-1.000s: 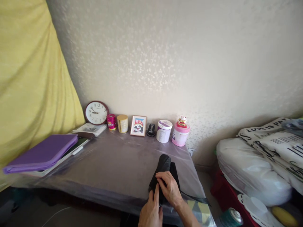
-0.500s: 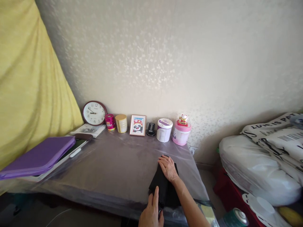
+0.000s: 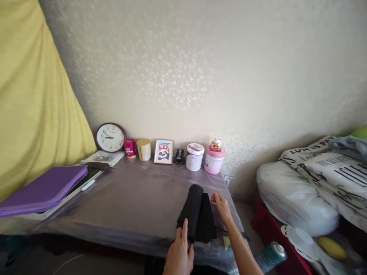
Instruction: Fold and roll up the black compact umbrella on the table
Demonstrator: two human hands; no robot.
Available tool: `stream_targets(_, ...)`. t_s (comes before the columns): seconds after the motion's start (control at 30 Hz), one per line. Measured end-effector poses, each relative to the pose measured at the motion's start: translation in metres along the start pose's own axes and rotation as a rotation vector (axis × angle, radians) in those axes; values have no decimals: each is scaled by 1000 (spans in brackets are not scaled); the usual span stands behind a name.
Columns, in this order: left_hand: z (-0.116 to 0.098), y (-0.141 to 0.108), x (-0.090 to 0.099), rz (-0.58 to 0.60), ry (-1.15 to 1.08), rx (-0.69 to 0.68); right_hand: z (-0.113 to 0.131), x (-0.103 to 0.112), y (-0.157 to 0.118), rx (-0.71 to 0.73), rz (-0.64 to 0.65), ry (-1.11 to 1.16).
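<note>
A black folding umbrella (image 3: 192,210) lies on the table's near right part, its canopy partly wrapped and one loose flap (image 3: 207,223) spread out to the right. My left hand (image 3: 180,250) grips it at the lower, handle end, with fingers along the fabric; the handle itself is mostly hidden by the hand. Just right of the flap, my right hand (image 3: 221,205) is apart from the umbrella, its fingers loosely bent and nothing visible in them. A thin dark strap runs from the flap toward my right forearm.
Along the wall stand a clock (image 3: 111,137), a pink can (image 3: 130,148), a yellow-lidded jar (image 3: 144,150), a panda picture (image 3: 163,152), a black device (image 3: 179,156) and two tubs (image 3: 195,157). Purple folder (image 3: 48,187) left; spray can (image 3: 272,256) and bags (image 3: 295,198) right.
My right hand has come off the top of the umbrella and moved right, beside the flap. My left hand stays on the lower end. The camera view has shifted slightly.
</note>
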State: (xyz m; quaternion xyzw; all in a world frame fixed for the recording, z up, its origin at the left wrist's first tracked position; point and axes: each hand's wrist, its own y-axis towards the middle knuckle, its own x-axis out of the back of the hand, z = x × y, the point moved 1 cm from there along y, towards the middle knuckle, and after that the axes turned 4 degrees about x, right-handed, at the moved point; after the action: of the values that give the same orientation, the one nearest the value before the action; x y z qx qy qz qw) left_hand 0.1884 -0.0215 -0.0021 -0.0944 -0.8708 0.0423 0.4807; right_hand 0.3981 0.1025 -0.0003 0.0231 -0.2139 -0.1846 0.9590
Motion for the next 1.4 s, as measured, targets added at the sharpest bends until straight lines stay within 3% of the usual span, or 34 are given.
stream_targets(0.13, -1, -3, 1, -24, 1, -9, -9, 0, -23, -110, 108, 206)
stream_targets(0.53, 4, 0, -7, -96, -4, -54, 30, -11, -48, -73, 209, -70)
stream_targets(0.9, 0, -1, 1, -41, 26, -24, 51, -47, -49, -120, 297, 123)
stream_targets(1.13, 1, -2, 0, -36, 4, -32, 58, -61, -54, -3, 279, -133)
stream_targets(1.27, 0, -4, 2, -55, -57, -57, 60, -63, -59, 168, 213, -356)
stream_targets(1.4, -1, -5, 3, -40, 2, -87, 59, -62, -63, 266, 158, -330)
